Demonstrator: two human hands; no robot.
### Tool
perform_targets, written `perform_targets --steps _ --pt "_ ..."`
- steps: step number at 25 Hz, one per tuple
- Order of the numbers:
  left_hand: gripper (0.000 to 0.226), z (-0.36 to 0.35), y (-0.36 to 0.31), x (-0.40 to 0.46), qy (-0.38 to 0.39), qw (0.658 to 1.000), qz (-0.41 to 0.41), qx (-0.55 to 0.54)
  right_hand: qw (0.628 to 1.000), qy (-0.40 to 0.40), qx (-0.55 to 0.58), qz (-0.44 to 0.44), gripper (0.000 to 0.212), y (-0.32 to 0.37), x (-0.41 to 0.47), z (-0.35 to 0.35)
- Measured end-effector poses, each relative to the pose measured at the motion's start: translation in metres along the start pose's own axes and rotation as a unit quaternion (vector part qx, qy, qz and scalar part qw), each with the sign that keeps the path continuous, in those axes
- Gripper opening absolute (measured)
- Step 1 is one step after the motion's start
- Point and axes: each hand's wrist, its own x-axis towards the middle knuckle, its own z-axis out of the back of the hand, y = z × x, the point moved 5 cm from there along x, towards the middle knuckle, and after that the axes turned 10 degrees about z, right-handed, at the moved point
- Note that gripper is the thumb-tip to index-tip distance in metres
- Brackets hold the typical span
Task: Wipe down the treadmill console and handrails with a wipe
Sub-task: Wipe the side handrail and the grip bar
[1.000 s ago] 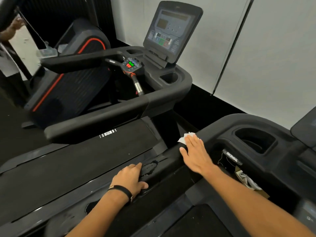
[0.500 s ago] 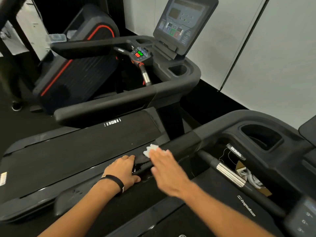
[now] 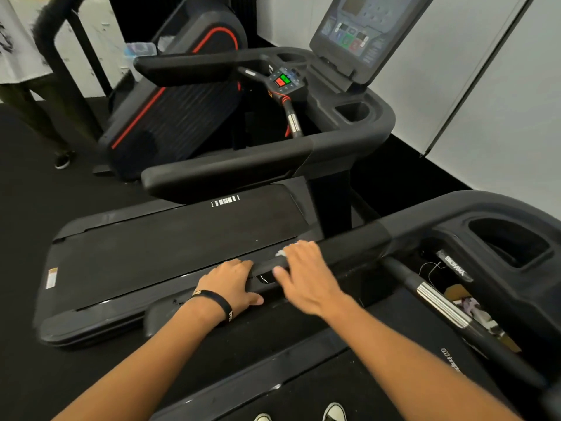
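Observation:
I stand on a black treadmill whose left handrail runs from the console at the right down to its end near my hands. My right hand lies over the handrail and presses a small white wipe against it; only a corner of the wipe shows under the fingers. My left hand, with a black wristband, grips the end of the same handrail just to the left of my right hand.
A second treadmill stands to the left with its belt, handrail and console screen. A chrome-banded pulse grip crosses my treadmill at the right. Another person's legs stand at the far left. My shoes show at the bottom.
My right hand has slid the wipe back along the handrail, from near the console bend towards the rail's end, until it lies next to my left hand. The left hand has stayed put.

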Motion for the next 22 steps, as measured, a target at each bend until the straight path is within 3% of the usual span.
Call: perform_targets --steps 4,6,9,11,15,18,22 --pt "0.059 0.002 0.039 -0.015 -0.018 0.999 0.031 -0.002 0.995 0.07 0.014 0.068 0.06 0.082 0.005 -0.036" --pt "0.063 0.003 0.056 -0.02 -0.011 0.999 0.052 0.001 0.994 0.077 -0.008 0.074 0.062 0.087 0.002 -0.04" --pt "0.078 -0.001 0.064 -0.021 -0.008 0.998 0.057 0.003 0.996 0.035 -0.049 0.062 0.049 0.038 -0.004 -0.017" --pt "0.088 -0.003 0.072 -0.024 -0.017 0.998 0.065 0.003 0.996 0.013 -0.089 0.005 0.041 -0.024 -0.014 0.001" --pt "0.092 -0.003 0.11 -0.038 -0.021 0.995 0.094 -0.006 0.982 0.04 -0.126 -0.132 0.058 -0.111 -0.03 0.021" --pt "0.085 -0.001 0.121 -0.046 -0.008 0.996 0.085 -0.039 0.985 0.009 -0.086 -0.146 0.063 -0.066 -0.015 0.005" --pt "0.075 0.002 0.123 -0.044 0.007 0.995 0.067 -0.072 0.998 0.033 -0.029 -0.042 0.073 0.059 0.001 -0.033"
